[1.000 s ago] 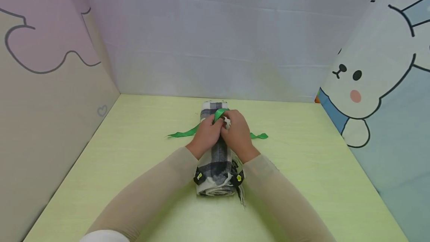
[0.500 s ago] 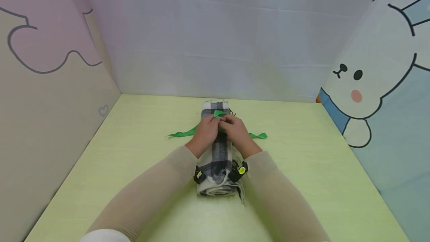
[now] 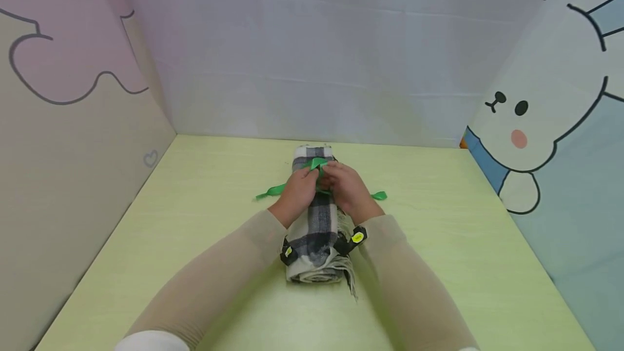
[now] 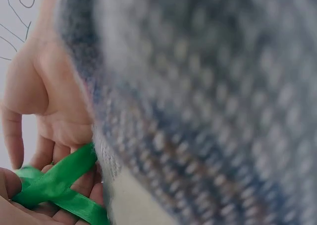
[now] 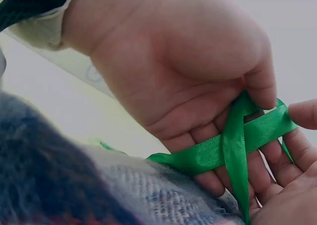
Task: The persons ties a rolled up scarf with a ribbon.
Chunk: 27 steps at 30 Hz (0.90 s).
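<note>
A plaid scarf or blanket (image 3: 319, 226) in grey, black and white lies rolled up lengthwise in the head view. A green satin ribbon (image 3: 319, 162) goes across it, with one tail out on each side. My left hand (image 3: 296, 191) pinches the ribbon above the roll, its thumb pressing the band in the right wrist view. Opposite it, my right hand (image 3: 348, 188) has a strand between thumb and fingers. Two strands of ribbon (image 5: 208, 153) cross between the hands. Blurred cloth (image 4: 198, 106) covers most of the left wrist view.
The pale yellow-green table (image 3: 195, 242) has a white wall (image 3: 317, 58) behind it and cartoon-printed panels at both sides. Loose fringe (image 3: 351, 280) hangs at the roll's near right corner. Black wrist straps (image 3: 288, 252) sit close to the cloth.
The raised ribbon loop has become lower. My right hand dipped, then shifted slightly right. The ribbon's left tail has drawn inward toward the roll, while my left hand has hardly moved.
</note>
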Available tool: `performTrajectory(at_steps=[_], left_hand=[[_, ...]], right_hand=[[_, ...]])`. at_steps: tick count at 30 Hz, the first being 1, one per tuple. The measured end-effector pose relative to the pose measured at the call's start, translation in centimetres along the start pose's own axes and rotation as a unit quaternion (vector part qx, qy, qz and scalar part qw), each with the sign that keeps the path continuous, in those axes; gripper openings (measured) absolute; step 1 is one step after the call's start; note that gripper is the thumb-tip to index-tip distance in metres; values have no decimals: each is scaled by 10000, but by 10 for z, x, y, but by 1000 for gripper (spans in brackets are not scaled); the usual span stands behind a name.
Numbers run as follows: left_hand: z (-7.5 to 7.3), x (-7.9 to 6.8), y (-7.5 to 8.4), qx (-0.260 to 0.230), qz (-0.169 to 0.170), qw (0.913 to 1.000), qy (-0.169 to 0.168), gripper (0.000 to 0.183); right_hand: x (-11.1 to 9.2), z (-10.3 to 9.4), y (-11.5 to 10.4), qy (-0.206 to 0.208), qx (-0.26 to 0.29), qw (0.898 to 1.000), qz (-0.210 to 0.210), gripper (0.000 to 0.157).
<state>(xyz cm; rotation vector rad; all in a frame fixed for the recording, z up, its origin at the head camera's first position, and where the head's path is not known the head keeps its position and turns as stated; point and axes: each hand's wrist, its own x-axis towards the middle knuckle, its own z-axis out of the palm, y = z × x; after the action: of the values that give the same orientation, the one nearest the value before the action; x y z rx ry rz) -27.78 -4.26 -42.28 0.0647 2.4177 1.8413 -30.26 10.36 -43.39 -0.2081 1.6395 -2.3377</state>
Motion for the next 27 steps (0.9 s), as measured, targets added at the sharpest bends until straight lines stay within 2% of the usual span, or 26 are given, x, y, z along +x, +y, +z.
performTrajectory(at_steps=[6,9,11,14,17,19,24,27], left_hand=[[-3,3,1,-31,-155,9998,86,42],[-5,3,1,36,-217,9997,139,41],[-5,2,1,75,-223,9996,185,39],[-7,0,1,133,-178,9995,211,38],[-10,-2,2,180,-35,9995,259,37],[-12,-4,1,199,32,9994,294,37],[-19,-3,-5,203,139,9987,448,34],[-24,1,-11,314,109,9979,551,35]], right_hand=[[-2,-2,-1,61,429,9990,-65,25],[-3,-2,-2,160,321,9991,-221,25],[-4,-1,-2,333,48,9989,-342,23],[-6,2,-3,769,-783,9929,-457,21],[-8,3,-5,1202,-1701,9766,-532,17],[-10,4,-5,1383,-2112,9660,-569,16],[-14,2,-7,1623,-2352,9545,-856,10],[-15,-1,-7,1790,-2404,9492,-961,16]])
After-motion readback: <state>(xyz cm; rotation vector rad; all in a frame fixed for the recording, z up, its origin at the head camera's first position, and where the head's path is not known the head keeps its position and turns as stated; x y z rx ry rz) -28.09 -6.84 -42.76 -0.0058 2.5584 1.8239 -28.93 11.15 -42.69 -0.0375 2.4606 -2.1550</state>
